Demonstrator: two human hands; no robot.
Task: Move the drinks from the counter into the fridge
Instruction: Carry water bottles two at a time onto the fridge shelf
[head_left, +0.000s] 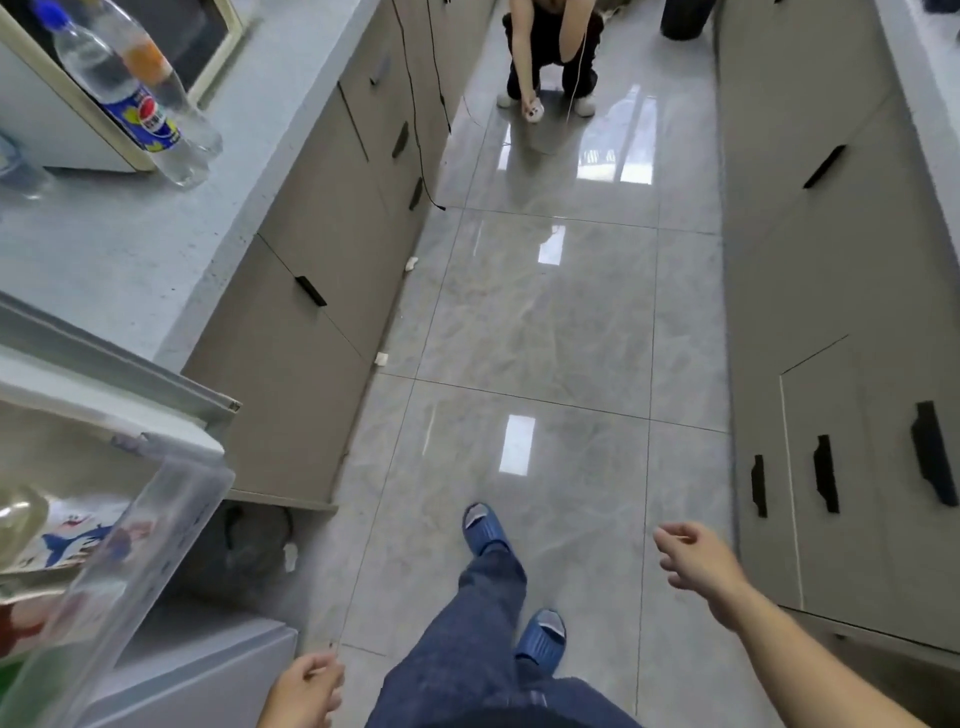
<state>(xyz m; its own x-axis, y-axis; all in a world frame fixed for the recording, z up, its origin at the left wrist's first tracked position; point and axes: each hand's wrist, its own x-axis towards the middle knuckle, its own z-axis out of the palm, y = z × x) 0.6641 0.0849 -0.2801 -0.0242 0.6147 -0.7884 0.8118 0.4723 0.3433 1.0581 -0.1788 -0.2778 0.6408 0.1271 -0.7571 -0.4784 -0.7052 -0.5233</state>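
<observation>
Two clear plastic bottles stand on the grey counter (130, 249) at the upper left: one with a blue cap and blue label (122, 98), and behind it one with an orange label (171, 83). The fridge door (119, 561) hangs open at the lower left, its clear shelf holding a carton and other items. My left hand (306, 691) hangs low by the fridge, fingers loosely curled, holding nothing. Over the floor my right hand (696, 558) is held out with relaxed fingers, and it too is empty.
A cream appliance (78, 135) sits behind the bottles. Beige cabinets (322, 260) line both sides of a glossy tiled aisle (545, 338). A person (550, 57) crouches at the far end holding a small device. Cables hang down the left cabinets. My legs and blue slippers (483, 530) are below.
</observation>
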